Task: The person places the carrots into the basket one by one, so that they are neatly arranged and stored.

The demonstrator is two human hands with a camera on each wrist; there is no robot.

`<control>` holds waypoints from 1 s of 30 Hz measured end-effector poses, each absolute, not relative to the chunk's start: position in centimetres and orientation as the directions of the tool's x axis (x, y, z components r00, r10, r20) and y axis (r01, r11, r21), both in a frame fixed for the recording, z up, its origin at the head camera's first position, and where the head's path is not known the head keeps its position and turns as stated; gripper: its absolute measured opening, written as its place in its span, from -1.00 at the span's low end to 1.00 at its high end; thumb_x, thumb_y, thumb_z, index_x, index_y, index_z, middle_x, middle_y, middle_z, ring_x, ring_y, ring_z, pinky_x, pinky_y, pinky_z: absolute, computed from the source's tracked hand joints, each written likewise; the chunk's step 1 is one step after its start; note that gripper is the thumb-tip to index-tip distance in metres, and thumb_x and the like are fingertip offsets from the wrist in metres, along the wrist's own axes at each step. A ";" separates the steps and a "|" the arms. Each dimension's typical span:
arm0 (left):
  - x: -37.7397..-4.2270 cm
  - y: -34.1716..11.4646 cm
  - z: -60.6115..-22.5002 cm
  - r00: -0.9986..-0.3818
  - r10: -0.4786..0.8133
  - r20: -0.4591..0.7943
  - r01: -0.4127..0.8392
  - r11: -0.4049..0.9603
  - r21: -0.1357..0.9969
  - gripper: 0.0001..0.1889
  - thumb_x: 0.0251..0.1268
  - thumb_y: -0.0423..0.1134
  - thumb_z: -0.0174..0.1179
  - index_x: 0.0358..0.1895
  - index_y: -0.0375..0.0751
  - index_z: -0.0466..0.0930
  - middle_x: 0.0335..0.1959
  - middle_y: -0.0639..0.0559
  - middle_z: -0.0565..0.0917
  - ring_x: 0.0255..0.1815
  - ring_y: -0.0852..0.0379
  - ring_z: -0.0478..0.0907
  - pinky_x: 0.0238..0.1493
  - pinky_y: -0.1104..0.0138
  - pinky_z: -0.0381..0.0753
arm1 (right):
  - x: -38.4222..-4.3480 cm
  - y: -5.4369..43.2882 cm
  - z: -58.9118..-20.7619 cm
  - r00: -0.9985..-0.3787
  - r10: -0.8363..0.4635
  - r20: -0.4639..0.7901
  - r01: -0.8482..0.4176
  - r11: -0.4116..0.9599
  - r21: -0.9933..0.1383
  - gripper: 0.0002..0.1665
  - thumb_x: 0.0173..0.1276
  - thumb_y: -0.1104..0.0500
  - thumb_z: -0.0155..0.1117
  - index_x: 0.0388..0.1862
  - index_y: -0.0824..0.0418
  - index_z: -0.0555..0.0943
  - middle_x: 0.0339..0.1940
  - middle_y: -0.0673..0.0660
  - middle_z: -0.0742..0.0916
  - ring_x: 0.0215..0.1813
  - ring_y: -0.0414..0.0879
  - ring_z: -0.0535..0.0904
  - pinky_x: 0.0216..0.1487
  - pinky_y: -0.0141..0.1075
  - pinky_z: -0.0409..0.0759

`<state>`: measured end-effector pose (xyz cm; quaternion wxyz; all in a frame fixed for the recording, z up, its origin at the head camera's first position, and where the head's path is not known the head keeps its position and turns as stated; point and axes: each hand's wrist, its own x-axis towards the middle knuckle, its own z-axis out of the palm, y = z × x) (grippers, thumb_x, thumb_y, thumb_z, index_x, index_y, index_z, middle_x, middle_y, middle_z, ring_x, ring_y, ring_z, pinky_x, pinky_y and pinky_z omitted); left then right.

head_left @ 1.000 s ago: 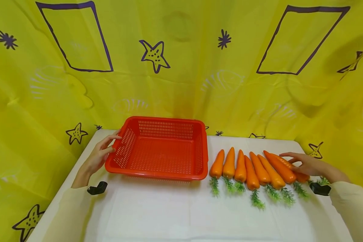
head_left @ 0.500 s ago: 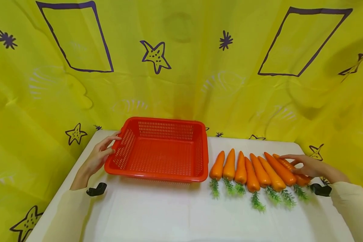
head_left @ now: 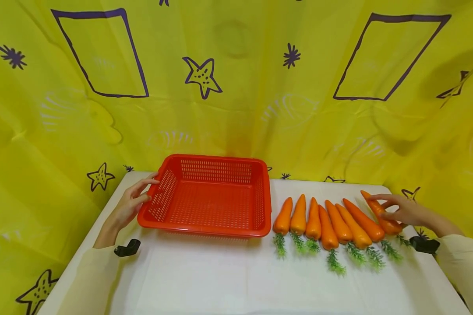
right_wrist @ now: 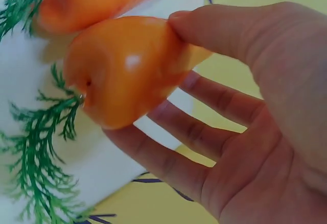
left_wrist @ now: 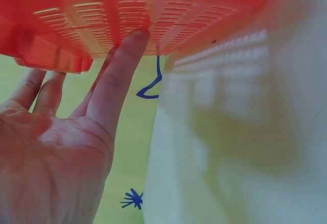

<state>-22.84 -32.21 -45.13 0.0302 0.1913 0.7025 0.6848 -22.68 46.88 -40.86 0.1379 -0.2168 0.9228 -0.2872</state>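
My left hand (head_left: 128, 205) is at the left side of a red plastic basket (head_left: 205, 230). Its fingertips touch the rim in the head view. From the left wrist, mostly straight fingers (left_wrist: 120, 75) reach up against the slotted outer wall; some tips are hidden by the rim. My right hand (head_left: 407, 211) pinches an orange carrot (head_left: 380, 214) with a green leafy top, at the right end of a row of carrots (head_left: 339, 223). The right wrist view has the thumb on one side of this carrot (right_wrist: 127, 70) and fingertips on the other.
The row lies on a white table (head_left: 205, 280), right of the basket, leafy ends toward me. A yellow curtain (head_left: 236, 122) with dark drawings hangs behind the table and at both sides. Black bands are on both wrists.
My right hand has taken hold of the rightmost carrot and moved it slightly up and right, apart from its neighbour. The left hand and the basket stay in place.
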 end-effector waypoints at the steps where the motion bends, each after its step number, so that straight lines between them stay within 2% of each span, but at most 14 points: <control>1: -22.7 -32.2 -45.2 -0.927 0.307 0.218 0.224 -0.013 0.974 -0.55 0.39 -0.62 -0.11 0.33 -0.50 0.34 0.67 -0.13 0.06 0.52 0.14 0.17 0.01 0.37 0.67 | -22.7 46.9 -40.6 -0.873 -0.473 -0.117 -0.321 0.740 -0.590 -0.33 0.43 0.31 0.34 0.46 -0.09 0.50 0.11 0.69 0.54 -0.07 -0.30 0.63 -0.49 -0.22 0.70; 3: -22.5 -32.2 -45.5 -0.928 0.305 0.214 0.218 -0.020 0.976 -0.54 0.39 -0.62 -0.10 0.34 -0.50 0.34 0.67 -0.12 0.07 0.53 0.15 0.15 0.01 0.37 0.66 | -22.5 46.9 -39.9 -0.887 -0.443 -0.130 -0.279 0.739 -0.614 -0.34 0.45 0.28 0.34 0.49 -0.03 0.48 0.14 0.72 0.51 -0.11 -0.41 0.61 -0.47 -0.19 0.72; 6: -22.1 -32.3 -45.7 -0.929 0.306 0.211 0.215 -0.021 0.976 -0.53 0.39 -0.62 -0.10 0.35 -0.51 0.33 0.67 -0.12 0.07 0.52 0.18 0.16 0.00 0.37 0.66 | -22.3 46.6 -38.9 -0.906 -0.387 -0.174 -0.195 0.744 -0.639 -0.33 0.49 0.22 0.31 0.54 0.00 0.42 0.19 0.75 0.46 -0.17 -0.29 0.67 -0.41 -0.17 0.75; 7: -22.0 -32.3 -45.8 -0.929 0.305 0.211 0.215 -0.020 0.976 -0.53 0.39 -0.62 -0.10 0.36 -0.52 0.33 0.67 -0.12 0.07 0.52 0.17 0.17 -0.01 0.37 0.66 | -22.2 46.5 -38.7 -0.914 -0.368 -0.172 -0.179 0.745 -0.643 -0.31 0.50 0.21 0.30 0.55 -0.05 0.40 0.19 0.75 0.45 -0.21 -0.29 0.67 -0.40 -0.16 0.75; 8: -22.0 -32.2 -45.8 -0.929 0.305 0.211 0.216 -0.020 0.976 -0.53 0.39 -0.62 -0.10 0.36 -0.52 0.32 0.67 -0.13 0.07 0.53 0.16 0.15 -0.02 0.38 0.65 | -22.1 46.3 -38.4 -0.919 -0.352 -0.180 -0.157 0.744 -0.649 -0.31 0.52 0.20 0.28 0.57 -0.10 0.38 0.20 0.75 0.44 -0.25 -0.20 0.69 -0.38 -0.16 0.75; 12: -22.0 -32.1 -45.8 -0.926 0.307 0.221 0.230 -0.008 0.973 -0.54 0.42 -0.59 -0.09 0.36 -0.53 0.29 0.67 -0.16 0.04 0.60 0.00 0.04 0.04 0.39 0.63 | -21.8 45.7 -37.7 -0.938 -0.315 -0.148 -0.145 0.741 -0.656 -0.28 0.54 0.19 0.25 0.61 -0.04 0.31 0.22 0.73 0.45 -0.32 -0.08 0.72 -0.36 -0.16 0.75; 16: -22.0 -31.9 -46.0 -0.924 0.312 0.222 0.234 0.001 0.972 -0.56 0.48 -0.54 -0.11 0.38 -0.51 0.27 0.68 -0.16 0.01 0.63 -0.18 -0.08 0.16 0.40 0.58 | -21.7 44.8 -36.9 -0.942 -0.310 -0.130 -0.145 0.723 -0.675 -0.27 0.57 0.16 0.23 0.64 0.06 0.24 0.30 0.69 0.43 -0.20 -0.23 0.72 -0.30 -0.13 0.76; 22: -22.1 -31.8 -46.0 -0.926 0.304 0.226 0.235 -0.006 0.972 -0.56 0.47 -0.54 -0.15 0.38 -0.49 0.26 0.68 -0.17 -0.01 0.63 -0.21 -0.11 0.16 0.43 0.56 | -22.2 42.5 -35.4 -0.943 -0.314 -0.113 -0.149 0.700 -0.699 -0.26 0.57 0.07 0.24 0.63 0.11 0.23 0.37 0.55 0.46 -0.02 -0.54 0.55 -0.23 -0.10 0.76; 28: -22.4 -31.7 -45.8 -0.929 0.297 0.222 0.234 0.005 0.972 -0.54 0.45 -0.55 -0.18 0.39 -0.47 0.26 0.68 -0.17 -0.04 0.66 -0.27 -0.23 0.22 0.46 0.50 | -23.3 39.7 -33.6 -0.937 -0.343 -0.072 -0.187 0.662 -0.726 -0.27 0.55 0.13 0.27 0.61 0.13 0.27 0.39 0.50 0.46 0.02 -0.49 0.56 -0.24 -0.09 0.76; 30: -22.5 -31.5 -45.7 -0.931 0.294 0.216 0.227 0.002 0.974 -0.53 0.46 -0.54 -0.17 0.40 -0.45 0.26 0.69 -0.15 -0.05 0.66 -0.26 -0.24 0.22 0.46 0.50 | -23.6 38.6 -32.8 -0.934 -0.349 -0.073 -0.189 0.657 -0.730 -0.26 0.54 0.13 0.28 0.60 0.12 0.27 0.39 0.47 0.47 -0.01 -0.38 0.64 -0.23 -0.08 0.76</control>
